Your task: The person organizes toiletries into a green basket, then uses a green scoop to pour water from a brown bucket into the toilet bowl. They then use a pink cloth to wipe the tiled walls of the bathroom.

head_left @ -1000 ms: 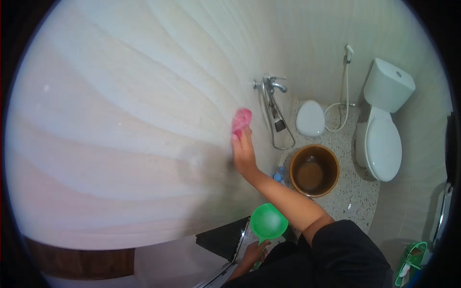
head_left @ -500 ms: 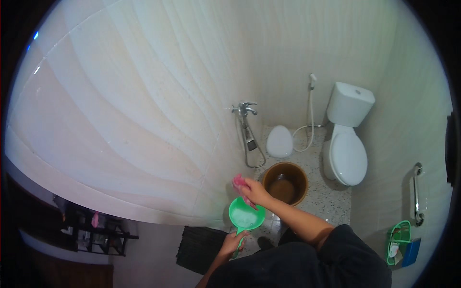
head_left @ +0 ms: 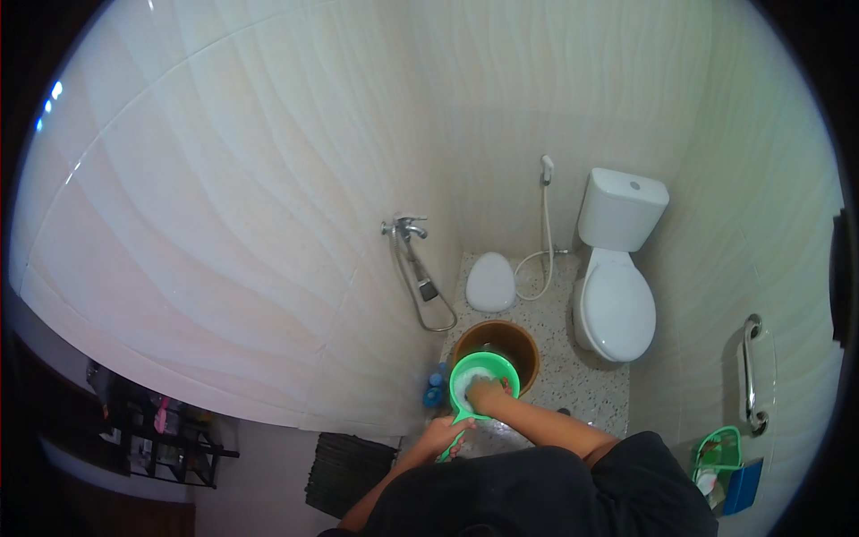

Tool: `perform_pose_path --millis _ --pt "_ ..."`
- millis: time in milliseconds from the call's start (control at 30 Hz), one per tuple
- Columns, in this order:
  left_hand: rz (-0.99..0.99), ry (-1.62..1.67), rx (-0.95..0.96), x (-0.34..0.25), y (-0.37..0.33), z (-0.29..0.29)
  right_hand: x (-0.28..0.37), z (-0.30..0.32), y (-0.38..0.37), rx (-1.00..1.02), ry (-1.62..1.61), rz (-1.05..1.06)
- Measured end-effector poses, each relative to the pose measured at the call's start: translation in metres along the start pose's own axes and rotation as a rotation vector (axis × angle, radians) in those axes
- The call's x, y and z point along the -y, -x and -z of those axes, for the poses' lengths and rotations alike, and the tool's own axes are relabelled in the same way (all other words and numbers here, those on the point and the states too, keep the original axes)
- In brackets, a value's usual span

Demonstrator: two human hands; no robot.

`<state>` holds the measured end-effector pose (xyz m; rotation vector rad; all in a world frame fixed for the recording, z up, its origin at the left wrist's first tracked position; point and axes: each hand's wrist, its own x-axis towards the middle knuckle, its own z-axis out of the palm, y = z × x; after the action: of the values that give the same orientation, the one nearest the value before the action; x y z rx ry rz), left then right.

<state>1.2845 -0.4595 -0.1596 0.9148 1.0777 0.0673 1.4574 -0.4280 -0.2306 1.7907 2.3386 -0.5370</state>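
The left hand (head_left: pixel 443 436) has its fingers wrapped round the green dipper's handle (head_left: pixel 454 438), while the right hand (head_left: pixel 488 391), fingers curled, presses inside the green dipper (head_left: pixel 465 378), the brown bucket (head_left: pixel 519 340) at two o'clock.

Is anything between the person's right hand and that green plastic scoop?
Nothing visible: the right hand is already inside the green plastic scoop, which the left hand holds by its handle above the brown bucket.

Ahead: brown bucket (head_left: pixel 508 345) directly behind green dipper (head_left: pixel 483 383).
Left: tiled wall (head_left: pixel 268 268), tap (head_left: pixel 404 227) protruding.
Right: speckled floor (head_left: pixel 586 385) open up to toilet (head_left: pixel 616 300).
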Motion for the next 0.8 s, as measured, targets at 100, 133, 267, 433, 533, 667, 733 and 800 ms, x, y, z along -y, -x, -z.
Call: perform_pose_path --millis 100,133,267,433,533,667,733,800 --pt "-0.018 -0.067 0.01 -0.019 -0.031 -0.037 -0.055 0.0 0.008 0.188 -0.21 -0.066" --pt "-0.017 -0.09 -0.006 -0.023 -0.039 -0.048 -0.064 0.012 0.018 0.137 -0.259 -0.076" --pt "-0.033 -0.078 -0.012 -0.059 -0.074 -0.12 -0.145 0.047 0.052 0.116 -0.36 -0.091" --pt "-0.034 -0.027 0.032 -0.096 -0.121 -0.191 -0.244 0.057 0.075 0.015 -0.396 -0.107" --pt "-0.021 -0.03 0.039 -0.116 -0.143 -0.226 -0.292 0.053 0.091 -0.15 -0.577 -0.157" --pt "-0.054 0.001 0.092 -0.123 -0.17 -0.243 -0.331 0.054 0.111 -0.295 -0.821 -0.085" --pt "-0.067 -0.003 0.11 -0.125 -0.185 -0.243 -0.347 0.059 0.111 -0.214 -0.915 -0.181" --pt "-0.047 -0.009 0.083 -0.138 -0.192 -0.246 -0.362 0.062 0.108 -0.237 -1.009 -0.212"
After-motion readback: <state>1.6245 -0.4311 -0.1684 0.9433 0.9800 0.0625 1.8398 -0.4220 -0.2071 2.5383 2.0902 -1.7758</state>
